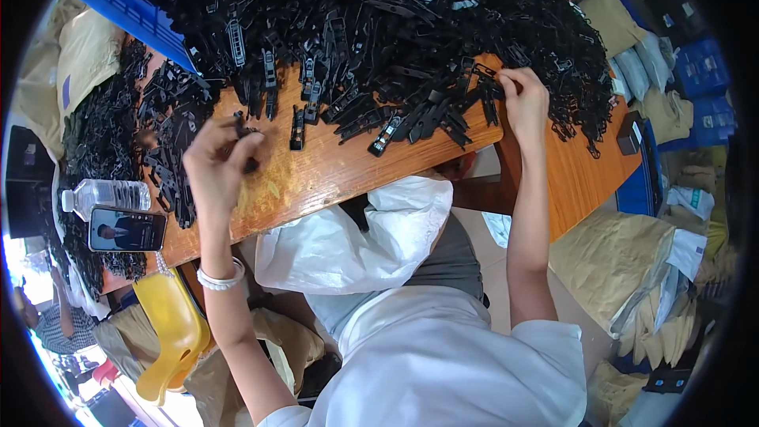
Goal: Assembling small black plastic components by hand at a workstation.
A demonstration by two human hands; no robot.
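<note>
A large heap of long, narrow black plastic parts (379,39) covers the far side of the wooden table (316,182). My left hand (217,162), a little blurred, is closed with thumb and fingers around one small black plastic part (250,164) above the near left of the table. At the heap's right edge, my right hand (526,103) pinches the end of a black plastic part (492,83). Several loose parts lie between my hands, among them a single upright-lying piece (297,128). An opened white sack (356,249) rests over my lap below the table edge.
A blue crate (134,0) leans into the heap at far left. Left of my forearm are a phone (127,228), a clear bottle (107,196) and more black parts. A yellow chair (170,324) stands below. Brown sacks (613,265) and blue bins (704,67) line the right.
</note>
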